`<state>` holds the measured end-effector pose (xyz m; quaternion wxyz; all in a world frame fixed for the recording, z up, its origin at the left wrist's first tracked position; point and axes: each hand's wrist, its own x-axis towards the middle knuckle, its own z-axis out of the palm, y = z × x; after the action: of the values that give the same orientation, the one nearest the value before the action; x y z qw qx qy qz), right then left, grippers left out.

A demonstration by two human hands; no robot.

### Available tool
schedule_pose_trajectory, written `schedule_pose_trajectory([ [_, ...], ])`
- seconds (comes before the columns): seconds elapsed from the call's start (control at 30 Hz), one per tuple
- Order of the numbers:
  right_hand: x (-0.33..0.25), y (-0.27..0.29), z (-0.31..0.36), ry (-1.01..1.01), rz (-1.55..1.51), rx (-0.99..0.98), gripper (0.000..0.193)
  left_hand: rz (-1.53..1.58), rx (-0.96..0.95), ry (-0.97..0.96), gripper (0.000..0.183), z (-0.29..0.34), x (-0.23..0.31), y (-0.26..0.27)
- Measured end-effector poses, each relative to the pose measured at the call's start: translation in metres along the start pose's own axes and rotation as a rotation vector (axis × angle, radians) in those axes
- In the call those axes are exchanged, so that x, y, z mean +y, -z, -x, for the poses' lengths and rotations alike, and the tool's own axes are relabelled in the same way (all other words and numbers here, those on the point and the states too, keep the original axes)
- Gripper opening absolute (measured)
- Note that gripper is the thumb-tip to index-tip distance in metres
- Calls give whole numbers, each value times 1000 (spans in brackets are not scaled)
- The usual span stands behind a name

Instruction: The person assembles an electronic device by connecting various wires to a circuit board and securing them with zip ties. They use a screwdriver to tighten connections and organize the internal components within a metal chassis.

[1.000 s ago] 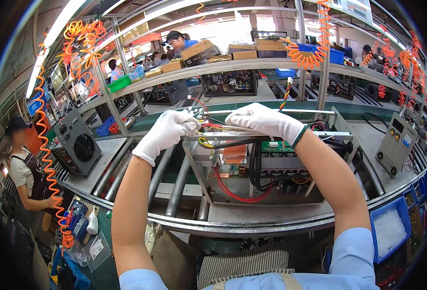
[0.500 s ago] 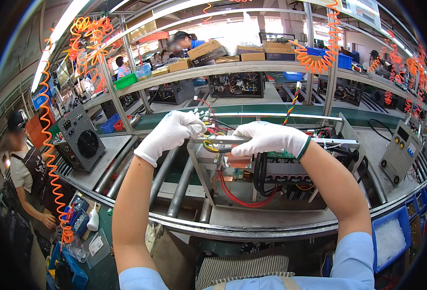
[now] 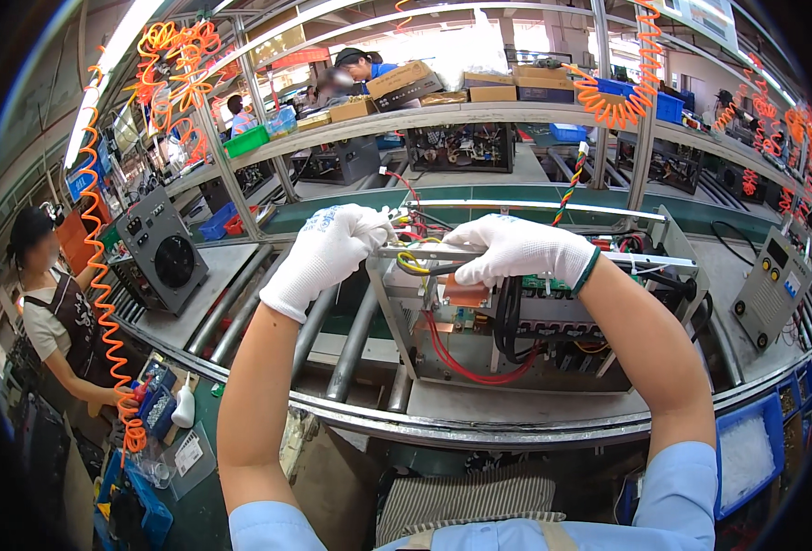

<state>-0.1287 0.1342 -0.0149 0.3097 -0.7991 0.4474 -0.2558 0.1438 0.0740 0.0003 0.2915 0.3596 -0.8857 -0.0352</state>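
Above the near edge of the roller line (image 3: 516,441), the left hand (image 3: 328,257) and right hand (image 3: 523,251), both in white gloves, meet at the top of an open metal chassis (image 3: 622,259). The step in hand appears to be arranging or joining wiring at its upper left corner; the next move would seem to call for fine fingertip work on the left, with the right keeping the wiring steady.

The wires (image 3: 410,265), yellow ones among them, lie right at the left fingertips and run rightward in black sleeving toward the right thumb. The left fingers are curled narrow; whether a wire is pinched between them cannot be told. The right thumb lies on the near side of the top rail with the fingers above it, and the glove hides how firmly they close on anything.

Lower in the chassis, black cables (image 3: 507,321) and a red loop (image 3: 484,375) hang well apart from either hand. Behind, a twisted multicoloured lead (image 3: 570,190) stands upright, and farther off cardboard boxes (image 3: 406,84) rest on a shelf (image 3: 479,114).
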Motion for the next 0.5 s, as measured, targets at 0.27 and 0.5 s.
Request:
schedule_pose_trajectory([
  [0.27,-8,6,3,-186,55,-57,40,186,382,-300,26,42,68,-33],
  [0.5,-16,2,-1,-175,73,-38,31,-225,502,-327,46,34,34,-85],
])
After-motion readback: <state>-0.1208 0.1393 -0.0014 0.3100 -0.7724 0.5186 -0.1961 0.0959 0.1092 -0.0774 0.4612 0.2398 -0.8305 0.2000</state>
